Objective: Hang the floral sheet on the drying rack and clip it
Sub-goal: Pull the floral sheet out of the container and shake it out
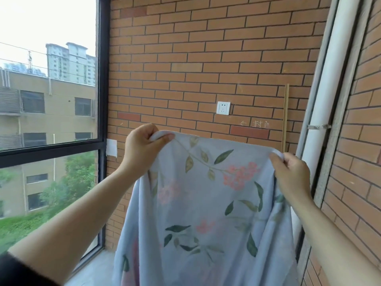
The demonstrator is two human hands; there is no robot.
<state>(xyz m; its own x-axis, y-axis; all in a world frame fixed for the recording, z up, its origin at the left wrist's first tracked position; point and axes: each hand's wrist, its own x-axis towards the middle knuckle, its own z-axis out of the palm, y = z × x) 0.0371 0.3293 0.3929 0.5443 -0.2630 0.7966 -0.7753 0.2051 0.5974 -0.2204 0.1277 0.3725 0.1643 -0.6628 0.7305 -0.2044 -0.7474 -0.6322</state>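
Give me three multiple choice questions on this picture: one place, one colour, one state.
1. Where is the socket? A on the brick wall; B on the window frame; C on the floor.
2. What colour are the flowers on the floral sheet? A yellow; B pink; C purple.
3. Which hands grip the sheet? A left only; B neither; C both.
Answers: 1 A, it sits among bricks above the sheet. 2 B, pink clusters show. 3 C, the left hand and right hand each pinch its top edge.

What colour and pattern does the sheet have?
Pale blue sheet with pink flowers and green leaves, seen in the head view.
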